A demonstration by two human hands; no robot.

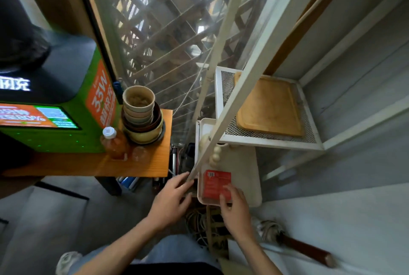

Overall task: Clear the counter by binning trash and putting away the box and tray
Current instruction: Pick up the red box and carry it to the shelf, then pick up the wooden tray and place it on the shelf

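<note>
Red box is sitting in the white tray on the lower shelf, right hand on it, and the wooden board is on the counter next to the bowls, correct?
Not quite. The wooden board lies on the mesh shelf of the white rack, not on the counter. The rest holds in the head view: the red box is in the white tray, right hand on it.

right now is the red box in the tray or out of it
In: the red box lies flat inside the white tray, right hand touching its near edge.

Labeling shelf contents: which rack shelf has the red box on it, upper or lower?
The lower shelf, where the red box lies under the right hand. The upper mesh shelf holds only a wooden board.
</note>
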